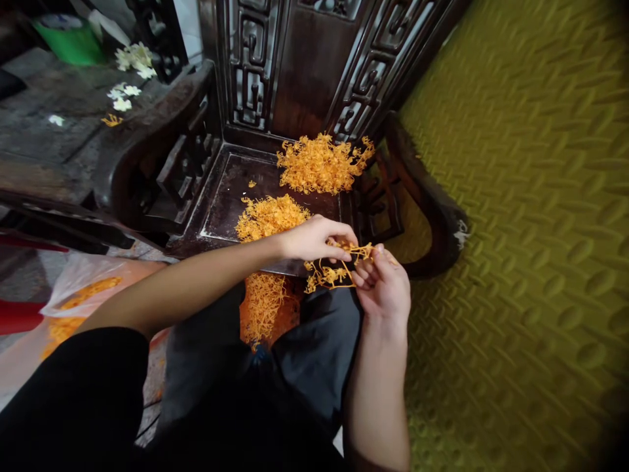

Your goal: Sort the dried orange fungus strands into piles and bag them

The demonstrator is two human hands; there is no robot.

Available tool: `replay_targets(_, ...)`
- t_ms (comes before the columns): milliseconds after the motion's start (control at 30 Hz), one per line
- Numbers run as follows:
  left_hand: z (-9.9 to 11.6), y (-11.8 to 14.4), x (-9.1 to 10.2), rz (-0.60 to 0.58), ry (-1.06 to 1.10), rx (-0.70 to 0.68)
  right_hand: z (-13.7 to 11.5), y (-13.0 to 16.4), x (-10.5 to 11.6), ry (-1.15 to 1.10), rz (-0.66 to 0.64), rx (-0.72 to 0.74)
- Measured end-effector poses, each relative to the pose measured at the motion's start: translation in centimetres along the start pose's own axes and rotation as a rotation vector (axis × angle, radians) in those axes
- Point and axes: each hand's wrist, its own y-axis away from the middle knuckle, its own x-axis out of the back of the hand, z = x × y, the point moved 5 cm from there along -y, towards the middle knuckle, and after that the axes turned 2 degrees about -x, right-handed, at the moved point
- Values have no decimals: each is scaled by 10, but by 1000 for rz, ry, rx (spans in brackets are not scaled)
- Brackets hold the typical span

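Above my lap, my left hand point(322, 239) reaches across with thumb and fingers closed on a small bunch of orange plastic flower sprigs point(327, 278). Thin stems and curled tips dangle beneath it. My right hand point(386, 278), palm turned up, pinches the other end of the bunch with thumb and index finger, while its other fingers curl in. Just beyond my left wrist lies a pile of orange pieces point(270, 216) on the dark wooden chair seat point(228, 190). A larger orange heap point(322, 164) sits at the back. More orange stems point(265, 305) lie between my knees.
The carved chair has a left armrest point(147, 118) and a right armrest point(432, 203). A wooden table point(44, 137) at left holds white flowers point(122, 98) and a green container point(71, 39). A plastic bag point(93, 275) with orange pieces stands low at left. Yellow patterned padding point(531, 229) rises at right.
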Motion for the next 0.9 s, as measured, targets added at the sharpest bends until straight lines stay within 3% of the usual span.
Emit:
replay_targets(100,-4,0,8,12,114,121,1,1,1,14,11,-7)
replay_targets(233,-11,-1,32,49,179,148,1,1,8,21,42,1)
replay_targets(300,-23,1,53,153,180,167,-1,1,17,-14,78,16)
replay_targets(400,-49,10,89,422,169,252,-7,2,29,-50,140,53)
replay_targets(467,-65,15,99,459,123,313,-9,3,32,-36,153,52)
replay_targets(600,-71,13,93,311,-297,289,-9,2,25,-14,136,29)
replay_targets(700,-51,9,80,288,-631,155,-6,2,19,-20,136,33)
replay_targets(767,-29,7,65,275,-643,22,-4,1,17,-20,140,39)
replay_targets(900,9,5,21,134,-430,-159,-1,0,16,1,136,59)
